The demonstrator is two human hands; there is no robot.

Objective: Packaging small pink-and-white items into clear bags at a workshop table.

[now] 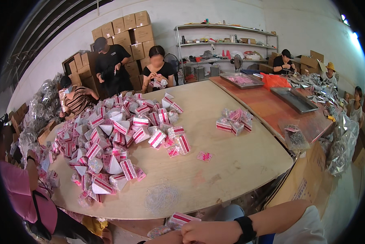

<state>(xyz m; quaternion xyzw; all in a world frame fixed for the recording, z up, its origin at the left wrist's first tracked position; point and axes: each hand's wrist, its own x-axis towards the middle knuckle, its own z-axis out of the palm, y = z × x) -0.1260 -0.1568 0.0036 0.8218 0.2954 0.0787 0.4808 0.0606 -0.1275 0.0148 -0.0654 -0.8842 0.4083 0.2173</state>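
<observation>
At the lower edge my right hand (205, 232), with a black band at its wrist, is closed with its fingers curled. What it holds, if anything, is hidden. Only part of my left arm (166, 238) shows beside it, and its fingers are out of sight. Just beyond my hands, below the table edge, lies a pink-and-white wedge-shaped package (183, 218) that looks like a cake slice. Loose thin white ties (162, 198) lie in a tangle on the table near me. A small pink packet (204, 156) rests farther in.
A big heap of bagged wedges (117, 126) covers the left of the pale table (215, 181). A smaller cluster (235, 120) sits to the right. Metal trays (294, 100) stand on a reddish table. Several people work around; one in pink (18, 179) is close at left.
</observation>
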